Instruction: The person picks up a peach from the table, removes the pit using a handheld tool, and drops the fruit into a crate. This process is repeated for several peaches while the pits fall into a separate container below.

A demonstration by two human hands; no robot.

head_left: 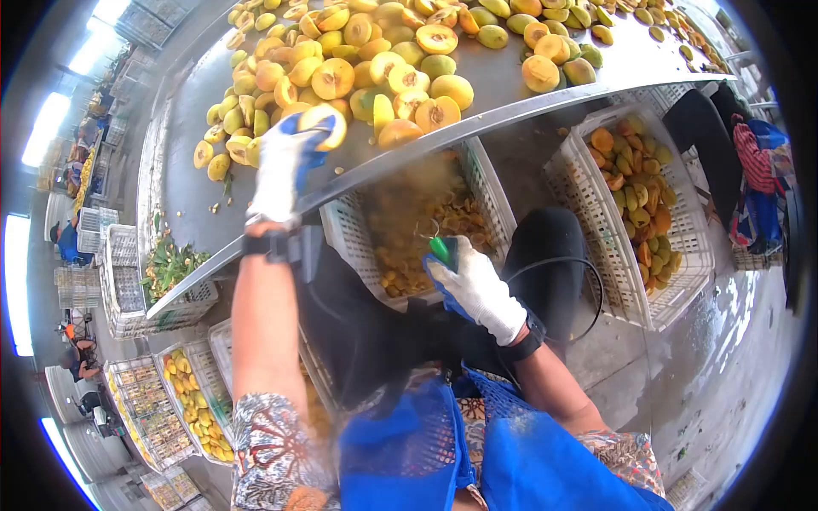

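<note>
My left hand (284, 166), in a white and blue glove, grips a yellow fruit (328, 126) at the near edge of the metal table (503, 85). A big pile of whole and halved yellow fruits (375, 60) covers the table beyond it. My right hand (473, 285), also gloved, holds a green-handled tool with a wire loop (436, 243) over a white crate of pits and scraps (409, 230) below the table edge.
A white crate of fruit halves (635, 183) stands on the wet floor at right. More crates (183, 396) sit at lower left, one with leaves (166, 264). A person in dark clothes (754, 162) stands far right. Other workers (72, 353) are at left.
</note>
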